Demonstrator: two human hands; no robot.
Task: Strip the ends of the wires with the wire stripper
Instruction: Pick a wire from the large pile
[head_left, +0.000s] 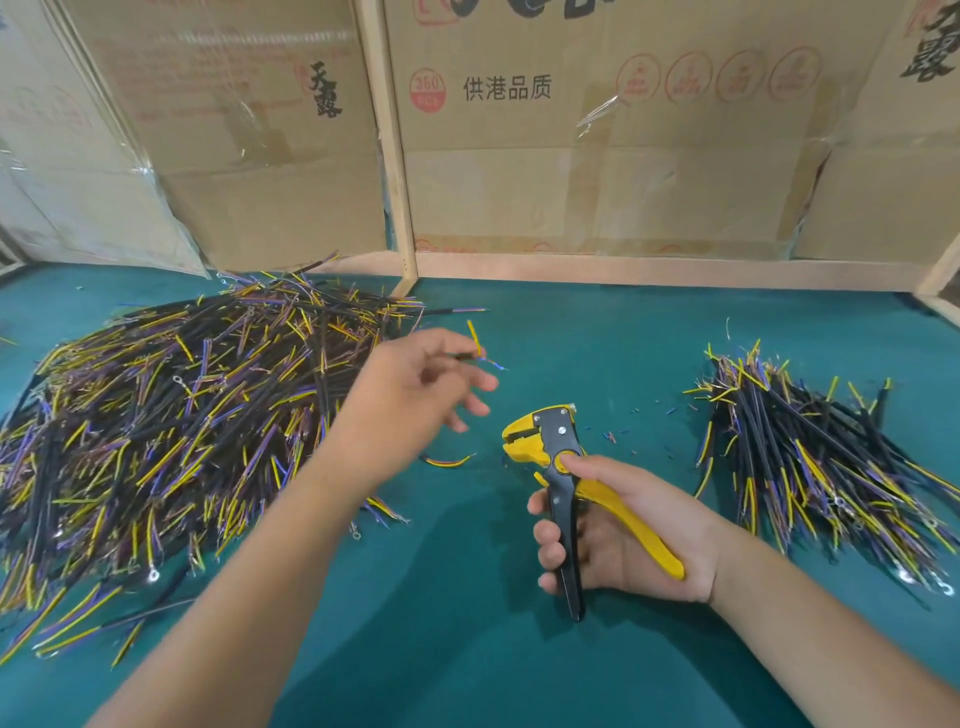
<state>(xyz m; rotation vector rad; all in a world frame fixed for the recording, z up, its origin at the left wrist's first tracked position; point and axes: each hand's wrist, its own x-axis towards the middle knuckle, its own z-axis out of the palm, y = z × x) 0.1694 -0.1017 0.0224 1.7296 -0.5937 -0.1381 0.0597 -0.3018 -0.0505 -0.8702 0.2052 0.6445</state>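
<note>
Above the green table (467, 649), the left hand (415, 395) pinched one wire (475, 348), probably to feed its end to the wire stripper (561, 467), which the right hand (623, 535) gripped by the handles, head towards the wire. Piles of wires lay on either side, the big pile (171, 415) and the small pile (810, 457); nothing blocked the gap.

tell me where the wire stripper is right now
In the head view the wire stripper sits right of centre over the green table, gripped by the right hand, its yellow head pointing toward the left hand, between the two wire piles.
</note>
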